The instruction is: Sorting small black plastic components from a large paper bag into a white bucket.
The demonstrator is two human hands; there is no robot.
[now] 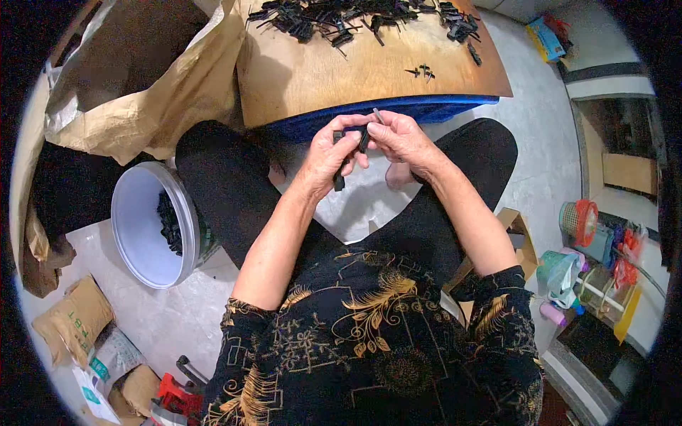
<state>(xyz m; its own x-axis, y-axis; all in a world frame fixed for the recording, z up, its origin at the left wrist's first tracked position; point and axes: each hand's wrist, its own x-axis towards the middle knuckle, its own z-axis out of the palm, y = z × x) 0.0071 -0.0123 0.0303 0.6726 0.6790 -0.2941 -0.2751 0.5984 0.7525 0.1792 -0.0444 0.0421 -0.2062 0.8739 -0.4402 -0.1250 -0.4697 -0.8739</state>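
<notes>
Just beyond our hands we have the near edge of a wooden board [320,82], with a blue bin [444,108] under it. Farther ahead of them, at the board's far side, lies a heap of black parts [305,21]; a few small black parts [425,72] sit apart from it, nearer to our right hand [405,144]. Ahead and to the left of our left hand [332,150], a big brown paper sack [192,96] gapes open beside the board. Back and to the left of that hand, past our knee, a white bucket [135,213] leans with more black parts inside. Behind and right of our right hand stands an open cardboard box [524,245].

Our left hand is curled round a black piece [339,183], whose end juts out below the palm. Our right hand, fingers closed, pinches a slim grey stick [378,115] that pokes out above the thumb, just beside the left fingertips. Whether stick and piece touch, we cannot tell.
</notes>
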